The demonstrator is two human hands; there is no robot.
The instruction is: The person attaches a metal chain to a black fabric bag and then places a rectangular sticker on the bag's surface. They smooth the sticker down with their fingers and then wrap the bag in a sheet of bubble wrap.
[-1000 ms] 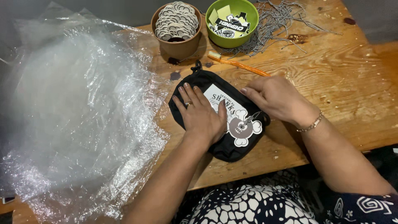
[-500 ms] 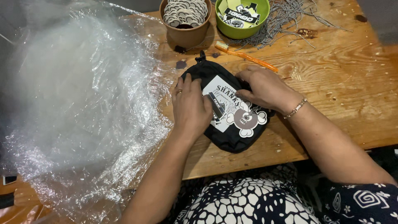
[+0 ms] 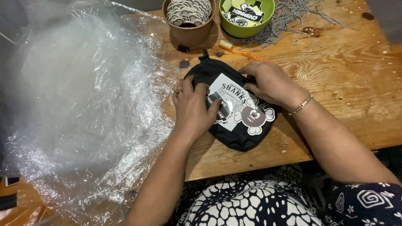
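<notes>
Hands first: your left hand (image 3: 193,109) lies flat, palm down, on the left half of the black pouch (image 3: 234,109), fingers stretched out and close together, the fingertips resting on the edge of the white printed card (image 3: 229,100) that sits on top of it. There is a ring on one finger of that hand. Your right hand (image 3: 270,82) comes in from the other side, fingers curled down onto the pouch's upper right edge, just beside the card's corner; whether those fingertips pinch anything you cannot tell from here. A thin bracelet (image 3: 300,104) circles that wrist.

The pouch rests on the wooden table (image 3: 360,83), near its front edge and directly in front of you. A brown and white cartoon-figure tag (image 3: 253,118) lies on the pouch's lower right part, touching the card.

To your left a large crumpled sheet of clear plastic (image 3: 79,104) covers the table, its edge just beside your left hand. Beyond the pouch stand a brown cup (image 3: 189,29) filled with round white pieces and a green bowl (image 3: 247,25) holding black printed labels. An orange stick-like tool (image 3: 247,53) lies between the bowl and the pouch, and a tangle of grey strings (image 3: 293,19) spreads out behind the bowl.
</notes>
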